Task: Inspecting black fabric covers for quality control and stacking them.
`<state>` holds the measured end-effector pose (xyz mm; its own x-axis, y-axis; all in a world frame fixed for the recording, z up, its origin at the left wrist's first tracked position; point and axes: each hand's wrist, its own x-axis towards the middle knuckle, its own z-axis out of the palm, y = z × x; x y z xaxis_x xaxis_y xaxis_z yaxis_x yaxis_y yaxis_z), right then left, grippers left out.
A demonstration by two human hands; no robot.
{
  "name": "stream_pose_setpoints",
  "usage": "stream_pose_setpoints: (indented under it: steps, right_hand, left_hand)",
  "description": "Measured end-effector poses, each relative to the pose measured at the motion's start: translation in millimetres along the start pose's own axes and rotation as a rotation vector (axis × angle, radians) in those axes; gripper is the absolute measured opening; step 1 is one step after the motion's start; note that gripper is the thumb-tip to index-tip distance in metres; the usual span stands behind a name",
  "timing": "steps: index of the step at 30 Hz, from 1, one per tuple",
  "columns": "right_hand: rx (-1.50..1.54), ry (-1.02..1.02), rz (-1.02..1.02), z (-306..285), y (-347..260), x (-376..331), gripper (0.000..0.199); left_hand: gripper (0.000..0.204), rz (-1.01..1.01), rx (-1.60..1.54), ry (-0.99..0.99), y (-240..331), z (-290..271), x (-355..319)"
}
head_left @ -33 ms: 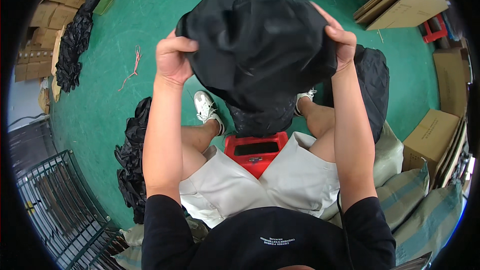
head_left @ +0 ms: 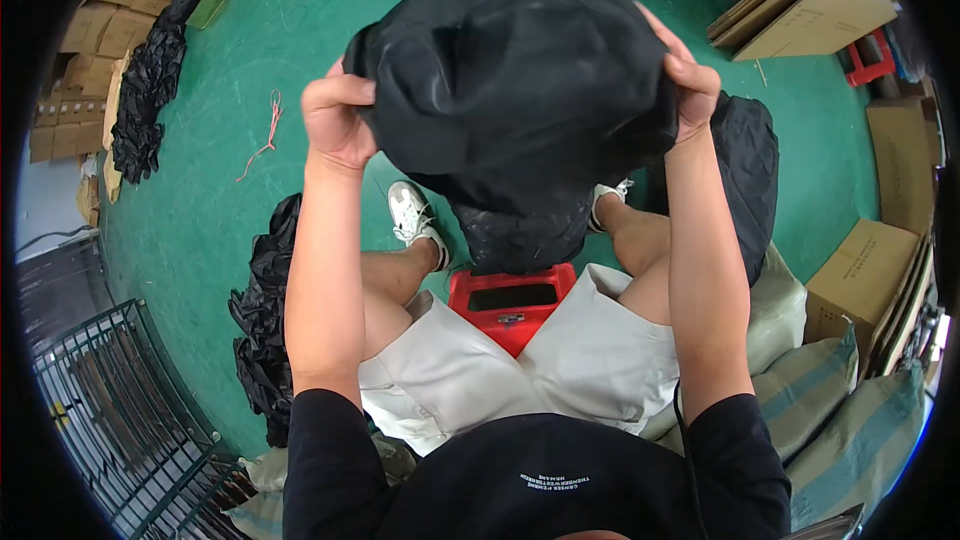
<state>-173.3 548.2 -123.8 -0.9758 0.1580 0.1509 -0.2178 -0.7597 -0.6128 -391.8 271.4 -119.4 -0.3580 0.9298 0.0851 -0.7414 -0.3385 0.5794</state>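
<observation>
I hold a large black bag of soft fabric up in front of me with both hands. My left hand grips its left edge with the fingers curled over the rim. My right hand grips its right edge the same way. The bag hangs above my knees and hides most of the floor in front. I sit on a red plastic stool between my legs.
Black bags lie heaped on the green floor at my left, at my right and far left. Flattened cardboard and boxes stand at the right. A green wire rack is at the lower left. Grey sacks lie at the lower right.
</observation>
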Motion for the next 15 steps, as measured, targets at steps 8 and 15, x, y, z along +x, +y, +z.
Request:
stream_pose_setpoints:
  steps: [8, 15]
  right_hand:
    - [0.363, -0.09, -0.133, -7.6, 10.1, -1.1, 0.043]
    - [0.423, 0.051, -0.115, -38.7, 3.8, 0.8, 0.04]
  left_hand:
    - [0.055, -0.104, 0.073, 0.014, 10.6, -6.5, -9.1]
    - [0.047, 0.111, -0.023, 0.048, 6.2, 8.0, 0.0]
